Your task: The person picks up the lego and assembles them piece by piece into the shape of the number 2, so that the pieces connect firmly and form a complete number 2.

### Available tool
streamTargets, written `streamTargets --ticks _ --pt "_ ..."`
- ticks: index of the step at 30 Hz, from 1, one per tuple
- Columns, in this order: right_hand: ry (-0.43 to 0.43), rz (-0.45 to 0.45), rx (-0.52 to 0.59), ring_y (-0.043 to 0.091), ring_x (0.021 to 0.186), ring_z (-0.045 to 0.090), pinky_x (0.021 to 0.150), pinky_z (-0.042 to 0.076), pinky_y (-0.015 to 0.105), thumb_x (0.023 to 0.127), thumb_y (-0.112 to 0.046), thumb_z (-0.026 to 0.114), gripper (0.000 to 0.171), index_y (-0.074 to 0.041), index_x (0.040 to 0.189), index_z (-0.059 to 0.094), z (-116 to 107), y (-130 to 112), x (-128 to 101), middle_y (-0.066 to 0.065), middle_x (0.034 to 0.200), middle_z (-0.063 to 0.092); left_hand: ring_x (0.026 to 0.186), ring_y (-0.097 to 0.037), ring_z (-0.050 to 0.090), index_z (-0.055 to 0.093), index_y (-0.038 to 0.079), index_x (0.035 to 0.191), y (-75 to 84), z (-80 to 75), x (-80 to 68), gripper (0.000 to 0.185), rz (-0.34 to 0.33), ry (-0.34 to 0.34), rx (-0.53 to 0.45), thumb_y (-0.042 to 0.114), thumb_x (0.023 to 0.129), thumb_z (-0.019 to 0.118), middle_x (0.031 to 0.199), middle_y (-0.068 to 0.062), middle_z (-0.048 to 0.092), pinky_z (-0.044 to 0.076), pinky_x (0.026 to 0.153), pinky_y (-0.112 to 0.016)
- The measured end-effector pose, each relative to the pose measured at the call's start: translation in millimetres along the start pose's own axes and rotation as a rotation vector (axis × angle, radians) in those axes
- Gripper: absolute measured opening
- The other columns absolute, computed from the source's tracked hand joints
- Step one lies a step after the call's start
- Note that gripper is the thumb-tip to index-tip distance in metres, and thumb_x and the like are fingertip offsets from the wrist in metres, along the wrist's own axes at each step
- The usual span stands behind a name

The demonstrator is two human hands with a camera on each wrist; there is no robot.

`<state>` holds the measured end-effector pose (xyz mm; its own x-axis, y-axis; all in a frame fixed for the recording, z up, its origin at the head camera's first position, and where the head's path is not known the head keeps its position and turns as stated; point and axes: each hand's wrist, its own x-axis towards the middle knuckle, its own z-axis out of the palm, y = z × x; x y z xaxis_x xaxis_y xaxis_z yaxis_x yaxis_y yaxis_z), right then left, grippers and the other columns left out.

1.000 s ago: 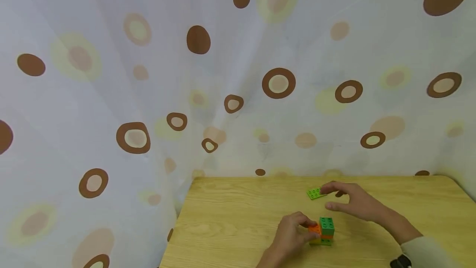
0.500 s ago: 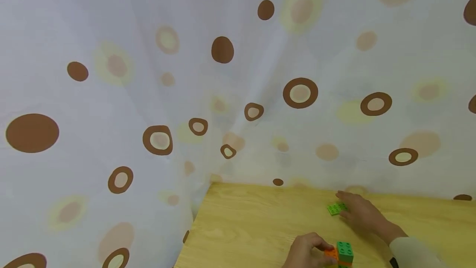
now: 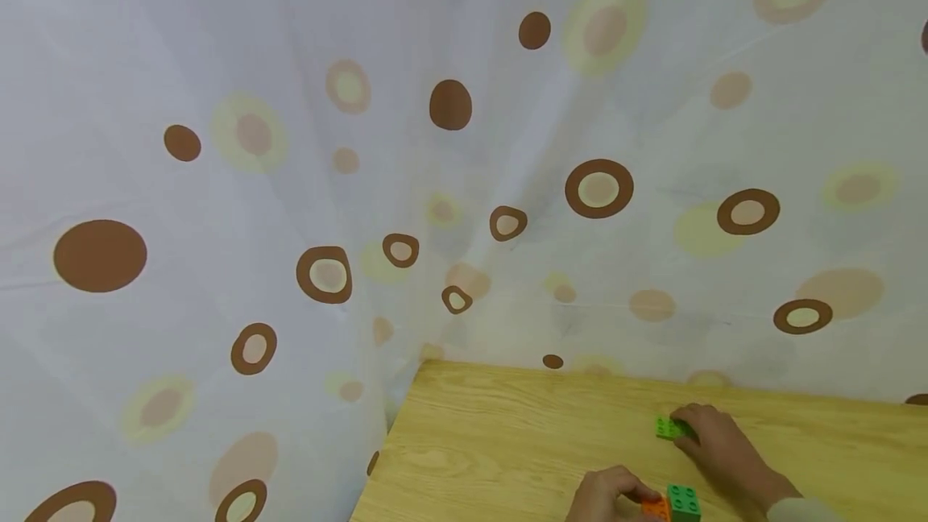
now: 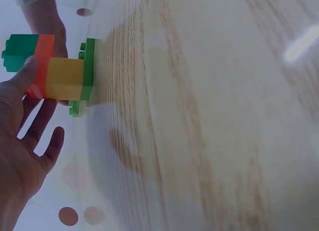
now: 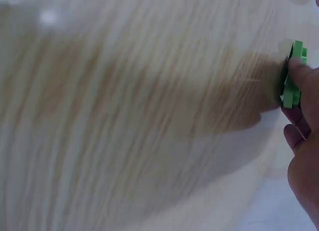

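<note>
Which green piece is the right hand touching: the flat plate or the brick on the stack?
The flat light-green plate, lying alone farther back on the table. The right hand touches it; the darker green brick tops the stack by the left hand.

I find bare table [image 3: 507, 433] open left of my left hand [image 3: 605, 496]. The block stack [image 3: 674, 502] it touches obstructs the right; curtain [image 3: 464, 184] bounds the far edge.
</note>
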<state>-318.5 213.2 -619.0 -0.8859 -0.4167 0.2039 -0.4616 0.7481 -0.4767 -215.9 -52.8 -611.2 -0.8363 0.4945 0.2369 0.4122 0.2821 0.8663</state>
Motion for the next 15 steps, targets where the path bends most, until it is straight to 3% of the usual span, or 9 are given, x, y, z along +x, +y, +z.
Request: streamTargets --ticks 3,6,11,15 --pt "-0.017 -0.004 -0.012 0.034 0.105 0.068 0.089 0.055 0.059 0.094 -0.025 0.081 0.033 -0.006 0.119 0.074 -8.9 -7.3 -8.3 0.007 0.116 0.072 0.088 0.008 0.066 0.081 0.010 0.116 -0.4 1.5 -0.3 0.023 -0.024 -0.013 -0.014 0.018 0.095 0.081 0.104 0.007 0.076 0.054 0.077 -0.014" --pt "0.019 -0.056 0.004 0.024 0.099 0.069 0.082 0.059 0.045 0.092 -0.026 0.083 0.033 -0.008 0.119 0.074 -23.2 -24.2 -17.4 0.002 0.113 0.072 0.089 0.008 0.066 0.081 0.011 0.115 -0.3 1.9 -0.6 0.021 -0.025 -0.012 -0.004 0.019 0.095 0.081 0.102 0.011 0.075 0.054 0.077 -0.014" --pt "0.125 -0.216 0.086 0.000 0.092 0.063 0.071 0.056 0.027 0.092 -0.022 0.084 0.031 -0.014 0.121 0.072 -48.4 -67.4 -34.4 -0.009 0.110 0.069 0.089 0.008 0.066 0.082 0.010 0.111 0.4 1.7 -4.1 0.020 0.000 0.015 0.024 0.021 0.094 0.082 0.099 0.014 0.074 0.054 0.075 -0.013" --pt "0.099 -0.363 0.183 -0.002 0.096 0.063 0.070 0.056 0.025 0.095 -0.017 0.081 0.034 -0.017 0.126 0.069 -62.3 -94.7 -50.4 -0.011 0.115 0.068 0.089 0.007 0.066 0.082 0.011 0.110 1.6 2.7 -5.1 0.020 -0.009 0.023 0.020 0.023 0.094 0.083 0.100 0.016 0.073 0.054 0.077 -0.015"
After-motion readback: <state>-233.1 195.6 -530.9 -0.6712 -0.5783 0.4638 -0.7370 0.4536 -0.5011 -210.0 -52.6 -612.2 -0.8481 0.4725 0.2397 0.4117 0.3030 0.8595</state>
